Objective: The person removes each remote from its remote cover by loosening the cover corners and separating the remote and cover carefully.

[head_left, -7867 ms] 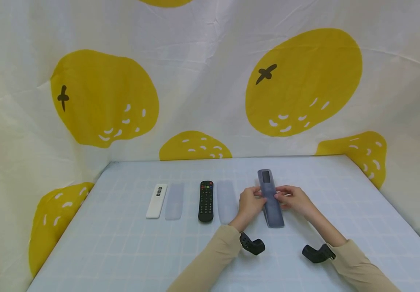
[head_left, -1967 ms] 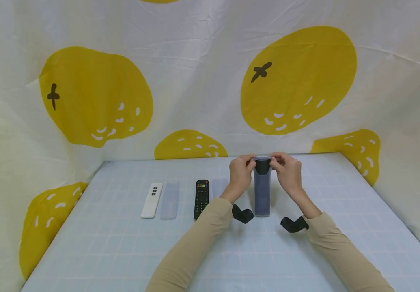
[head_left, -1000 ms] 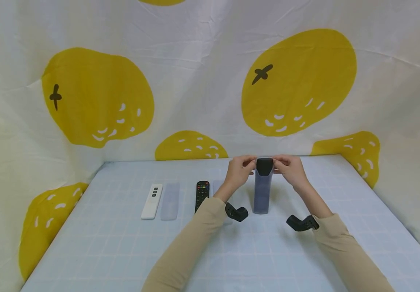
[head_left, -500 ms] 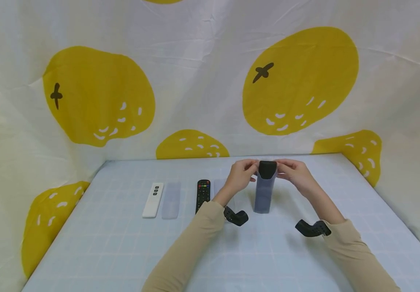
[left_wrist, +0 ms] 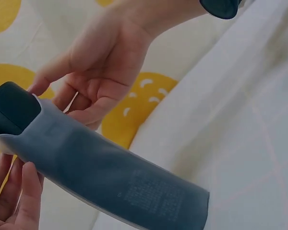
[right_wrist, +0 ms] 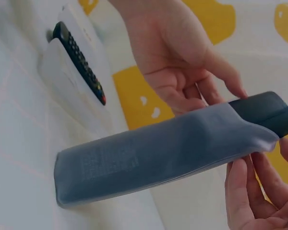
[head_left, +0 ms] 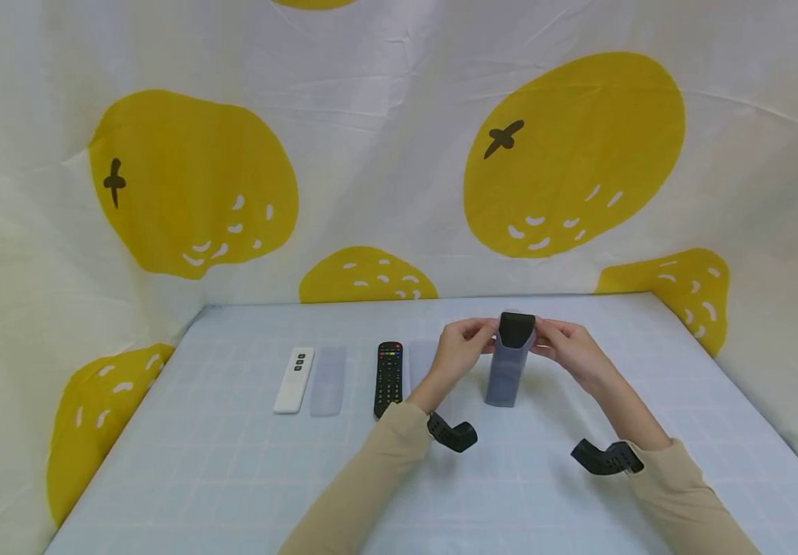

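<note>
A remote control (head_left: 516, 330) stands propped upright with a slight tilt, its far end on the table. Its bare black end sticks out of a translucent bluish cover (head_left: 507, 375), through which faint label print shows in both wrist views. My left hand (head_left: 457, 354) pinches the cover's open rim on the left side. On the right side my right hand (head_left: 574, 354) pinches the same rim, thumb near the black end. In the right wrist view the cover (right_wrist: 149, 153) fits closely along the body, its rim (right_wrist: 259, 136) flared near the right fingers.
To the left lie a white remote (head_left: 294, 380) with a translucent cover (head_left: 328, 380) beside it. A black remote (head_left: 389, 378) lies nearer, with another cover (head_left: 421, 358) partly behind my left wrist. A patterned cloth wall (head_left: 371, 193) closes off the table's back.
The remote was lying low on the table and has been stood up. Both hands have moved to its top end, then slid slightly down and right; the black end now protrudes past the cover's rim.
</note>
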